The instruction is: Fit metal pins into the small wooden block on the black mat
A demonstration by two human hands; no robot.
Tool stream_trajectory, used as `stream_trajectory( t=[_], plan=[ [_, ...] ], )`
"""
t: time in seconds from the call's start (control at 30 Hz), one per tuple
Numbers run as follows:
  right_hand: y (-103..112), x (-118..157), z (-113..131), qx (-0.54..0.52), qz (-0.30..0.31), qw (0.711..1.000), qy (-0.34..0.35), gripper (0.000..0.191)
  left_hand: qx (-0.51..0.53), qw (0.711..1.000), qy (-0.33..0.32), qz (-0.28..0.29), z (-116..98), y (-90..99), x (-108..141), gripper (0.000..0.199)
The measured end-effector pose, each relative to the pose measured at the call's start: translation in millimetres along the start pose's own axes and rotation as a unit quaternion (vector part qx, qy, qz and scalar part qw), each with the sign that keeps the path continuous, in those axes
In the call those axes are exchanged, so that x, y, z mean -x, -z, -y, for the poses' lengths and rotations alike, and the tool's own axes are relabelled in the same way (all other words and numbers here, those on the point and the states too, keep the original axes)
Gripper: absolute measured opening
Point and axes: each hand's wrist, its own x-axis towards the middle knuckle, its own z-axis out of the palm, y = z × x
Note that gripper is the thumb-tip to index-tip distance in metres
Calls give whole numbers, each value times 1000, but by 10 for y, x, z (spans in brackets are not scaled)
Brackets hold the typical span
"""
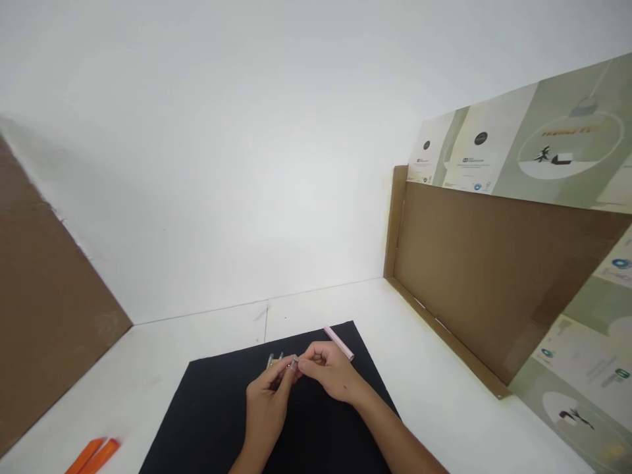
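Black mat (197, 421), metal part (294, 363) between grips (266, 401) (330, 372)

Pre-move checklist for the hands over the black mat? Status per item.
1. Small silver part pinched between left hand and right hand: ok.
2. Pink tube gripped by right hand: cannot tell.
3. Metal pieces by left hand free of the fingers, resting on black mat: cannot tell.
4. Orange sticks off the mat, on white surface: ok.
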Motion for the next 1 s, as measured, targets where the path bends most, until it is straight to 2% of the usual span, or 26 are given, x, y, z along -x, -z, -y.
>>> stream_trajectory(
  t=[0.23,0.57,0.87,1.0],
  plan=[
    [9,-14,9,4,-11,1000,-4,31,-9,1000,2,12,19,0,6,30],
    [11,19,20,-19,48,999,5,27,-11,1000,-2,-11,44,23,-12,30],
    [9,-33,-19,-5,-20,1000,-3,33,-25,1000,6,14,11,10,1,32],
    [-6,-31,-33,-13,-26,1000,-5,34,-22,1000,8,5,-1,9,1,33]
  ],
)
